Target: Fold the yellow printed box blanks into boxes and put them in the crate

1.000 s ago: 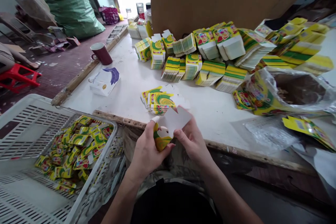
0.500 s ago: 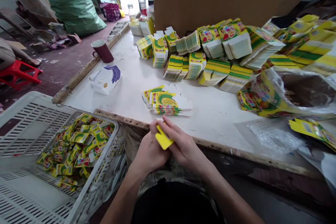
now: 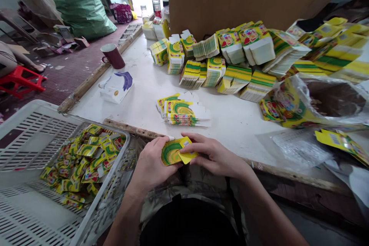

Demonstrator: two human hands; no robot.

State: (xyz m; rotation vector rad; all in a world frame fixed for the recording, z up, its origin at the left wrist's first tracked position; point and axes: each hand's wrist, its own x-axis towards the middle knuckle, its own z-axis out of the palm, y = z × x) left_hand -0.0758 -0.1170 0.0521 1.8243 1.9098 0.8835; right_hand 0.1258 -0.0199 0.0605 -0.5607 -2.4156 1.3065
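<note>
Holding a small yellow-and-green cardboard box [image 3: 172, 153] in the grip of the left hand [image 3: 152, 161], likely for steadiness, and pinching its yellow flap [image 3: 187, 157] with the right hand [image 3: 215, 154].

At ten o'clock a maroon mug [image 3: 115, 57] stands just beyond a white-and-purple pack [image 3: 111, 91], a green sack [image 3: 83, 7] farther off; a red stool [image 3: 20, 76] at nine, a brown board [image 3: 245, 0] at one

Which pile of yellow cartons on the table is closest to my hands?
The small fanned pile just beyond your left hand and right hand; the other stacks sit farther back or off to the right.
</note>
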